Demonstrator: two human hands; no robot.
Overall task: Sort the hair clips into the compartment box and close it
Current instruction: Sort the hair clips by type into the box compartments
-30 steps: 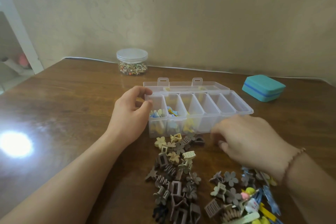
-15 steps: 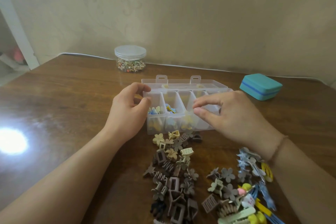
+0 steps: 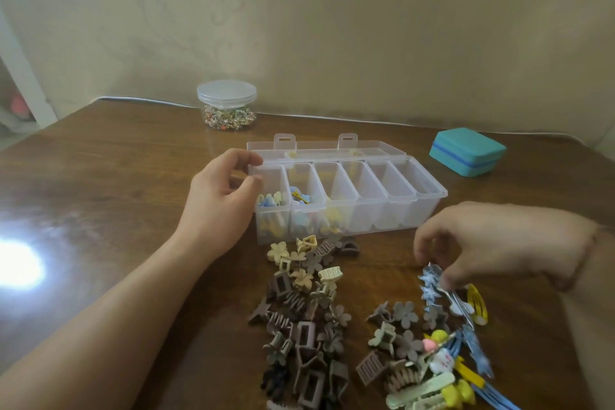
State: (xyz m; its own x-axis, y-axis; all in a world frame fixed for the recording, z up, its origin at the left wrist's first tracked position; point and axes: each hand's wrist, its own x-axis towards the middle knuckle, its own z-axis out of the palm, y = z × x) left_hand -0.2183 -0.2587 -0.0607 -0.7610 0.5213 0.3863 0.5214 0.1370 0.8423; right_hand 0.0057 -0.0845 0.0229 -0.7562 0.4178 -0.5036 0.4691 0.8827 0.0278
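The left hand (image 3: 219,200) grips the left end of the clear plastic compartment box (image 3: 346,196), open on the brown wooden table (image 3: 100,176); the blurred right hand (image 3: 492,240) pinches a blue star-shaped hair clip (image 3: 429,283) just in front

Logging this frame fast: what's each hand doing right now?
Left hand: holding the end of the clear box, fingers curled on it.
Right hand: pinching a blue star clip.
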